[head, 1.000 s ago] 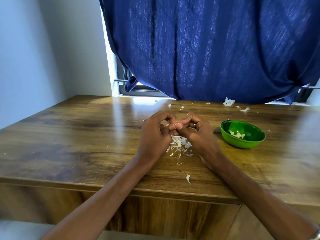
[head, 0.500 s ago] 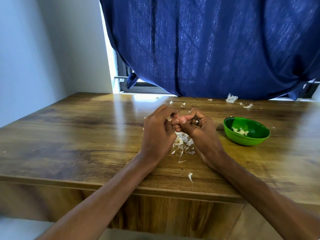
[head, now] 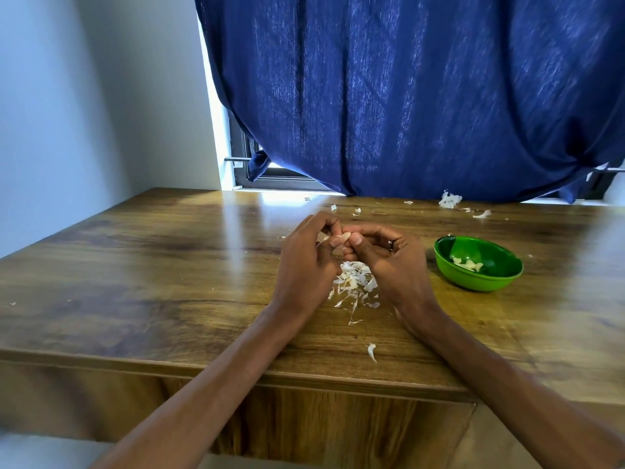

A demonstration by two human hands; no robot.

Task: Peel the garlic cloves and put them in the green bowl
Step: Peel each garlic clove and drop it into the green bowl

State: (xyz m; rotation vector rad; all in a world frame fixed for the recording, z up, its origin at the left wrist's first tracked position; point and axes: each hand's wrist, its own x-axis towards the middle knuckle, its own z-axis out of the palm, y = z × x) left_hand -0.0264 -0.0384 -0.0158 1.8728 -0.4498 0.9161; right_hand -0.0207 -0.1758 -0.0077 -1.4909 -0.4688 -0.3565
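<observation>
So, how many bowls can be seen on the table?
1: the green bowl stands on the wooden table, beside the right hand. No other bowl shows.

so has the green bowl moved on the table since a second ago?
No. The green bowl sits in the same spot relative to the peel scraps by the curtain; only the head camera shifted.

Pale garlic clove (head: 345, 237) pinched between the fingertips of my two hands above the surface, small green bowl (head: 478, 280) stood upright to my right, well apart, a few peeled cloves (head: 468, 264) lay inside it
</observation>
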